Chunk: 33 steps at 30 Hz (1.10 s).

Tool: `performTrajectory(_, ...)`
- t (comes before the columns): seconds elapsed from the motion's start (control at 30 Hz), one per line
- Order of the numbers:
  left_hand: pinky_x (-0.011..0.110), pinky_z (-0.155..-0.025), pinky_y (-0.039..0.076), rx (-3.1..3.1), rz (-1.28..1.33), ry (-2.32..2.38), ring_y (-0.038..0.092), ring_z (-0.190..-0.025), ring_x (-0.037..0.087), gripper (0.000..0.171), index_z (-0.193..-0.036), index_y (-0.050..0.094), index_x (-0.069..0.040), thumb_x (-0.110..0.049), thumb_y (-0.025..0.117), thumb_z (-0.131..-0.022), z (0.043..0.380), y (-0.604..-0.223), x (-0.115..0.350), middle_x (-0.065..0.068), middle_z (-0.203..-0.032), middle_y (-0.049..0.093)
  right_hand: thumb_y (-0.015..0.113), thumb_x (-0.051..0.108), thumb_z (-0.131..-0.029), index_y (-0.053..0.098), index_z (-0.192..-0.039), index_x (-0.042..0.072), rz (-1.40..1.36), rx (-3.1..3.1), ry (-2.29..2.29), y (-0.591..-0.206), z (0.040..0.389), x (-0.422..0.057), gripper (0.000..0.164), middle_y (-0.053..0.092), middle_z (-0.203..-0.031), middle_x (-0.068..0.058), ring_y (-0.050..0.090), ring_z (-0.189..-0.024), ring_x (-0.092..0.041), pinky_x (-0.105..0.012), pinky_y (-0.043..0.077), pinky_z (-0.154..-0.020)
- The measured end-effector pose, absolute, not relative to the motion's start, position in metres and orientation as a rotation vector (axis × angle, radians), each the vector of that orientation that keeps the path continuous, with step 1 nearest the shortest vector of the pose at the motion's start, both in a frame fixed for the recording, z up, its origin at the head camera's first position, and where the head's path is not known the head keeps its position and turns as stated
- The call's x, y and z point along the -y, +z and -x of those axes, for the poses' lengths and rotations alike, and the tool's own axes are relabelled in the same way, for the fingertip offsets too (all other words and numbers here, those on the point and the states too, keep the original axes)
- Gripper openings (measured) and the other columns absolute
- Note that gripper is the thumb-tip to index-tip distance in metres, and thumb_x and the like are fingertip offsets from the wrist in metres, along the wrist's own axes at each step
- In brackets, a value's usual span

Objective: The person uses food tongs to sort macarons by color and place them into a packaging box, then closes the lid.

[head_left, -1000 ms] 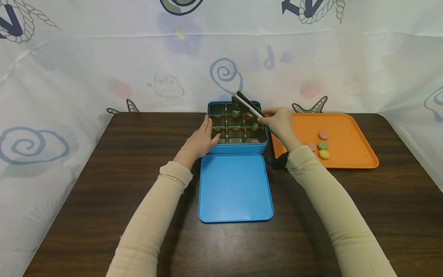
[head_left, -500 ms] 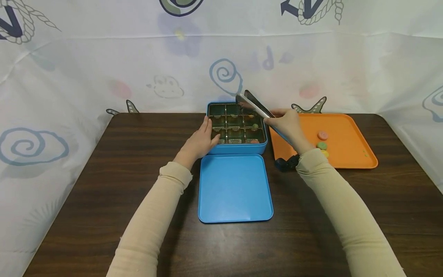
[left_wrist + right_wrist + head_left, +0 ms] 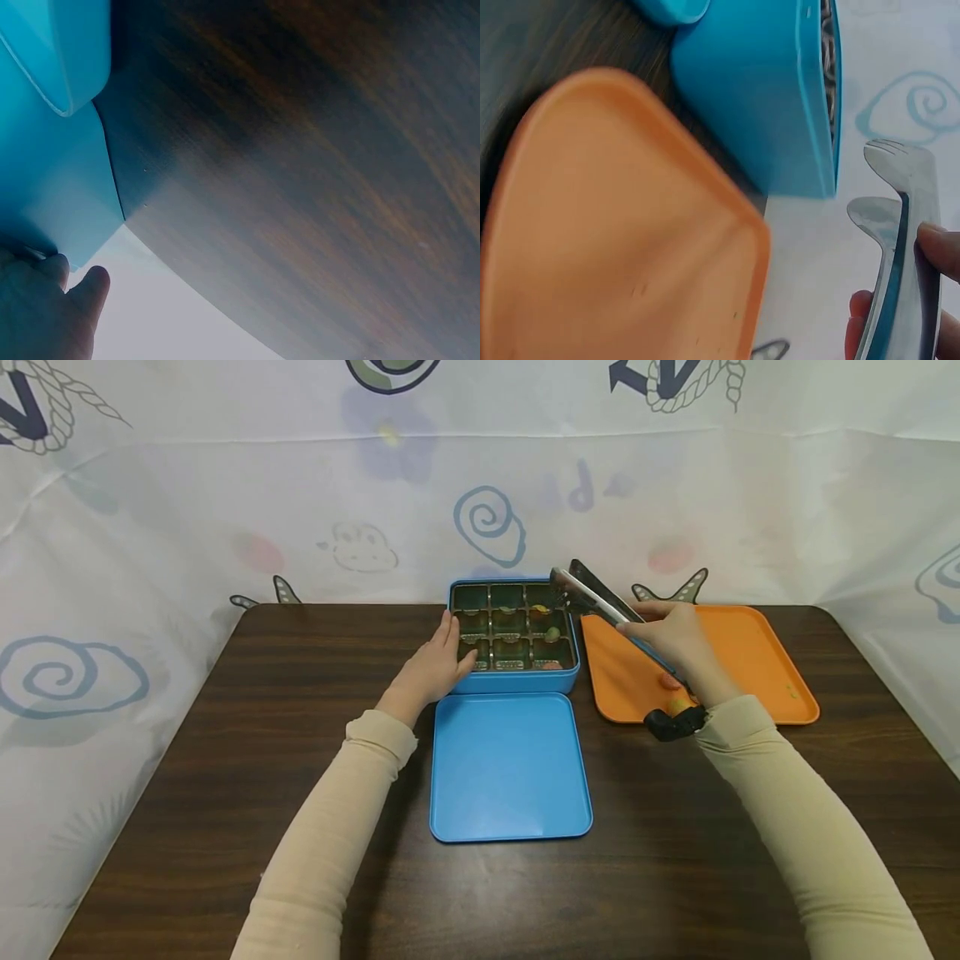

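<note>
The right hand (image 3: 671, 633) grips tongs (image 3: 595, 598) by the orange tray (image 3: 765, 668) — the left hand (image 3: 429, 665) touches the blue box (image 3: 517, 682).

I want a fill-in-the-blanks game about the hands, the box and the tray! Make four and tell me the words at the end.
1. The right hand holds metal ____.
2. The left hand touches the blue box on its ____ side, away from the tray.
3. The tray is coloured ____.
4. The middle column of the blue box has ____ compartments.

Missing words: tongs; left; orange; three.
</note>
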<state>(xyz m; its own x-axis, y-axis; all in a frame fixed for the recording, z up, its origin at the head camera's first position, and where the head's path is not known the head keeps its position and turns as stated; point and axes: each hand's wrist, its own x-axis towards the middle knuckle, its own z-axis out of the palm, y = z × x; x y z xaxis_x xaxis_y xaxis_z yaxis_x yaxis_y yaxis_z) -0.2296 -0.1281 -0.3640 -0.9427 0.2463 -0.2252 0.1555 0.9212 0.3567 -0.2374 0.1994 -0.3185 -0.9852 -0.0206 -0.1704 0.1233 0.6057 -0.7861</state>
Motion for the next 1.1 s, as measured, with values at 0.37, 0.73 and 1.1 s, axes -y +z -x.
performTrajectory(0.37, 0.046, -0.120, 0.020, -2.818, -0.299, 0.479, 0.015, -0.147, 0.035, 0.073, -0.152, -0.010, -0.007, -0.047, 0.025, -0.102, 0.233, -0.368, 0.129, 0.007, -0.160, -0.018, 0.061, 0.056, -0.084, 0.051, -0.139, 0.019, -0.162, -2.745, -1.218, -0.325, 0.223, -0.254, 0.067, 0.054, -0.130, -0.006, 0.052, -0.096, -0.017, -0.022, 0.047, -0.072)
performTrajectory(0.73, 0.046, -0.120, 0.021, -2.821, -0.312, 0.490, 0.017, -0.146, 0.035, 0.074, -0.151, -0.011, -0.006, -0.046, 0.026, -0.102, 0.234, -0.370, 0.129, 0.008, -0.159, -0.018, 0.061, 0.053, -0.085, 0.049, -0.139, 0.008, -0.279, -2.813, -1.206, -0.334, 0.212, -0.297, 0.071, 0.048, -0.128, -0.005, 0.045, -0.111, -0.021, -0.018, 0.047, -0.078)
performTrajectory(1.1, 0.046, -0.120, 0.020, -2.828, -0.299, 0.490, 0.018, -0.146, 0.035, 0.073, -0.152, -0.009, -0.006, -0.046, 0.026, -0.102, 0.233, -0.369, 0.129, 0.007, -0.160, -0.017, 0.054, 0.058, -0.086, 0.041, -0.142, 0.002, -0.387, -2.831, -1.086, -0.352, 0.202, -0.333, 0.080, 0.039, -0.143, -0.028, 0.039, -0.121, -0.037, -0.029, 0.044, -0.078)
